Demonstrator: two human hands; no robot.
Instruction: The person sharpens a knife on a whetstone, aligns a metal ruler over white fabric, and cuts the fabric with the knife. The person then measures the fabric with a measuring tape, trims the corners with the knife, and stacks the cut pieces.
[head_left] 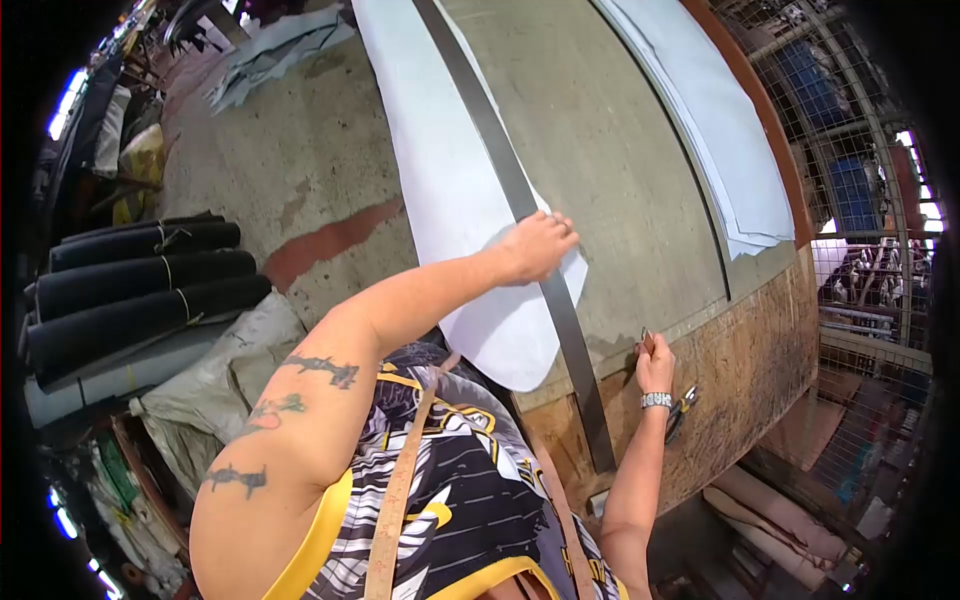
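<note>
A long dark metal straightedge (497,150) lies lengthwise over a sheet of white material (445,160), its near end reaching past the sheet onto bare wood. My left hand (540,245) is closed at the straightedge's middle, pressing it down on the sheet; its fingertips are partly hidden. To the right, my right hand (655,365) hovers over the board's near edge, fingers pinched on a small thin tool (646,338) whose kind I cannot make out. Beside the right wrist lie pliers (681,412) with dark and yellow handles.
Stacked pale blue sheets (715,130) lie along the table's right side, next to a thin dark strip (712,235). Black rolls (150,275) tied with string are piled at left. Pale scraps (280,55) lie at the far left. A wire mesh rack (850,150) stands on the right.
</note>
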